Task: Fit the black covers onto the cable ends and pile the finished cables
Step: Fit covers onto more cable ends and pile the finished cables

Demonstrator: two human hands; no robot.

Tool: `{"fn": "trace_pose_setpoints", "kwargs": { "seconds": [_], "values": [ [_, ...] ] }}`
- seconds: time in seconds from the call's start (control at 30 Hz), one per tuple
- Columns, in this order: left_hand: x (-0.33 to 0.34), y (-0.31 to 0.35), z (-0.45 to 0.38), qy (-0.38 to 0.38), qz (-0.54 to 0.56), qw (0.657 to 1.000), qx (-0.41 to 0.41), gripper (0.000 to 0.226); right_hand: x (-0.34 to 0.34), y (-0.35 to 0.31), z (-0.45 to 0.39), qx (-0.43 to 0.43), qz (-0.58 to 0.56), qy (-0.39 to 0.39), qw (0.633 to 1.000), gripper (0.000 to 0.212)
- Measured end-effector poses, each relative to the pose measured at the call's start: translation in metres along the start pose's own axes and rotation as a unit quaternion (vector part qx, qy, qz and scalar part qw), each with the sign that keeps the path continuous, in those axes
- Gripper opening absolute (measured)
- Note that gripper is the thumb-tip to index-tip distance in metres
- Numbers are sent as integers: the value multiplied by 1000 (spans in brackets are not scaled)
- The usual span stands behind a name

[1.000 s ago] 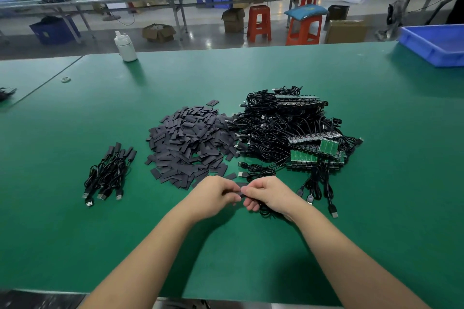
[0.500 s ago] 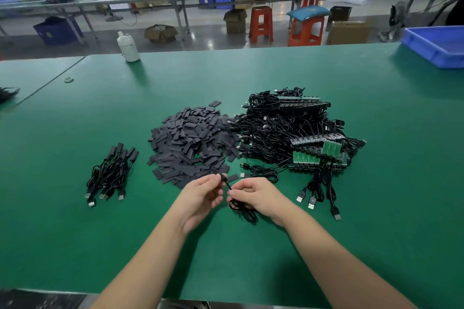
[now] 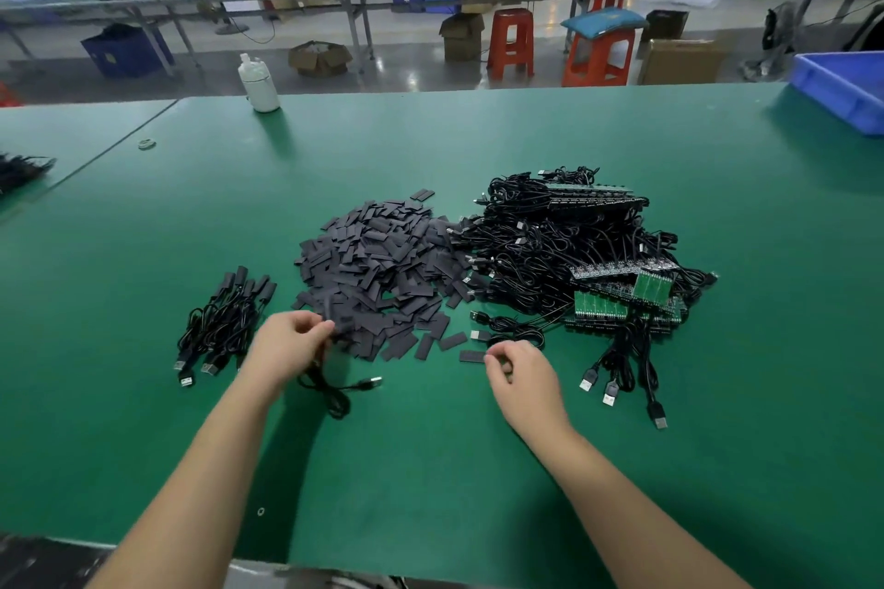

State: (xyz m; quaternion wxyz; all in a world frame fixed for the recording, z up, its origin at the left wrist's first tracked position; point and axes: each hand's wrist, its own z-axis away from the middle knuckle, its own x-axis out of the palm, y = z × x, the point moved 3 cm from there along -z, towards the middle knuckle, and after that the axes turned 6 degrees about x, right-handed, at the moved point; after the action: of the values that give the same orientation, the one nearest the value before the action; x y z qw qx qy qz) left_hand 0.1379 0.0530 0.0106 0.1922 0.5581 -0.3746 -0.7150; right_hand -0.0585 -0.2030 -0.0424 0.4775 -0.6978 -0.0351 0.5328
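Observation:
A heap of flat black covers [image 3: 382, 263] lies mid-table. To its right is a tangle of black cables with green circuit-board ends [image 3: 588, 263]. A small pile of covered cables [image 3: 225, 320] lies at the left. My left hand [image 3: 287, 344] pinches the covered end of one black cable [image 3: 335, 390], whose loop and USB plug hang down onto the table. My right hand [image 3: 521, 378] hovers just right of a loose cover [image 3: 472, 356], fingers loosely curled, holding nothing.
The green table [image 3: 430, 469] has a white bottle [image 3: 259, 84] at its far edge and a blue bin [image 3: 842, 86] at the far right. Loose USB plugs [image 3: 617, 390] trail from the cable tangle. Stools and benches stand beyond.
My hands have parted. The left hand carried the cable leftward toward the small pile; the right hand let go of it and moved right toward the loose covers.

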Motion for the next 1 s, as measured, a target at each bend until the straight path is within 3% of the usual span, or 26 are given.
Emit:
{"fn": "trace_pose_setpoints", "kwargs": {
  "seconds": [0.1,0.33,0.6,0.77,0.87,1.0],
  "values": [
    [-21,-10,-26,55,-195,979,4,27,7,8,6,-38,16,24,999,17],
    [-48,-27,-83,47,-382,920,-72,21,10,8,4,-40,22,26,999,16],
    [-44,-35,-109,54,-409,908,-70,26,12,8,3,-44,27,30,998,12],
    [-35,-25,-87,136,-444,886,21,30,11,8,5,-51,30,24,998,14],
    [-27,-23,-62,173,-409,895,32,35,11,7,7,-54,32,23,998,14],
    [-8,-42,-33,83,-405,909,-48,59,11,7,9,-63,35,25,997,16]
  ]
}}
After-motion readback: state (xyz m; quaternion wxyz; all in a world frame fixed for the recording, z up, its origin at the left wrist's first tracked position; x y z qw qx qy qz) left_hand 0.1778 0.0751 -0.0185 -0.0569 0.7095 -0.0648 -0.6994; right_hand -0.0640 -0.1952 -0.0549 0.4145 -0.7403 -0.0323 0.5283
